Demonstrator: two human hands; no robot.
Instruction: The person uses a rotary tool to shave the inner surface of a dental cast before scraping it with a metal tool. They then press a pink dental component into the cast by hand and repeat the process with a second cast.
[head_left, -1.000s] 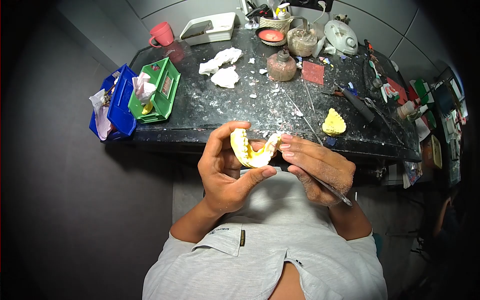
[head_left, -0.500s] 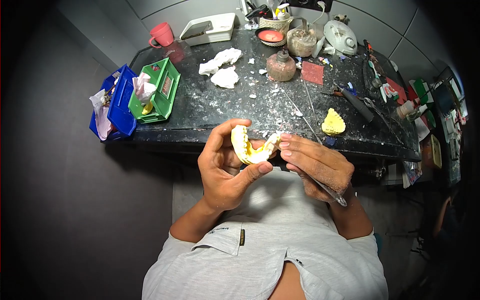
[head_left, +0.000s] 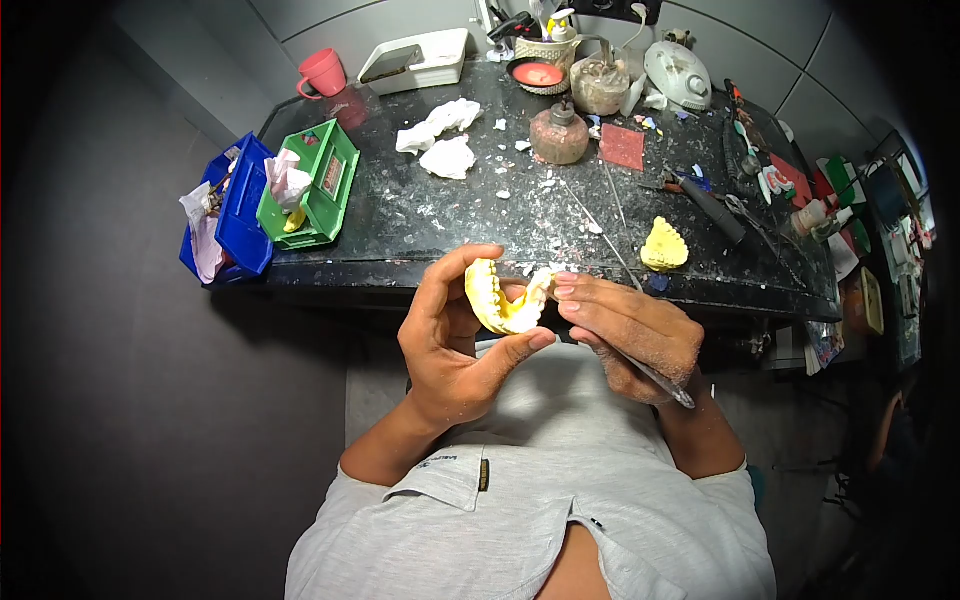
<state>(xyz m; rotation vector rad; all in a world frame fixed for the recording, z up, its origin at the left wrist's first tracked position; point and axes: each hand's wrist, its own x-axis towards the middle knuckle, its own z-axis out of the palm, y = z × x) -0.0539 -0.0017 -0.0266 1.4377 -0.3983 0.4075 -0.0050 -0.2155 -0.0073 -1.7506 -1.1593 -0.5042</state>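
My left hand [head_left: 450, 350] is closed on a yellow, horseshoe-shaped dental cast [head_left: 484, 297], gripping it between thumb and fingers in front of the bench edge. A row of teeth shows along its arch, and its right arm looks paler. My right hand [head_left: 640, 330] is closed around a slim metal hand tool [head_left: 660, 380]. The tool's rounded end sticks out below the palm; its other end is hidden. The fingertips of that hand touch the right end of the cast. Behind the right hand, a second yellow dental cast [head_left: 664, 246] lies on the bench.
The dark bench [head_left: 400, 215] is strewn with white crumbs. Green [head_left: 330, 190] and blue [head_left: 235, 215] bins stand left. Further back are crumpled white tissue [head_left: 447, 157], a glass burner [head_left: 559, 135], a pink wax sheet [head_left: 622, 147] and a white device [head_left: 680, 75]. Pliers and tools lie right.
The cast has tilted slightly in my left hand and shifted a little downward. My right fingers stay at its right end, and the metal tool remains in that hand.
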